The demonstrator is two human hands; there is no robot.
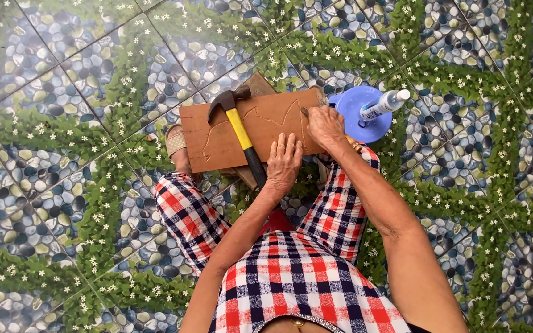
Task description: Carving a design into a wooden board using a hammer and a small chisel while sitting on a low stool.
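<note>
A brown wooden board (217,145) with a carved outline lies on the floor in front of my knees. A hammer (240,123) with a dark head and a yellow and black handle rests across it. My left hand (284,161) lies flat on the board's near edge, right beside the hammer handle. My right hand (326,125) is closed around a thin carving tool whose tip touches the board's right end. Most of the tool is hidden in my fist.
A blue plastic lid or dish (356,105) sits just right of the board with a white squeeze bottle (386,103) lying on it. My sandalled foot (176,143) shows at the board's left. The floor is tiled with a pebble and leaf pattern.
</note>
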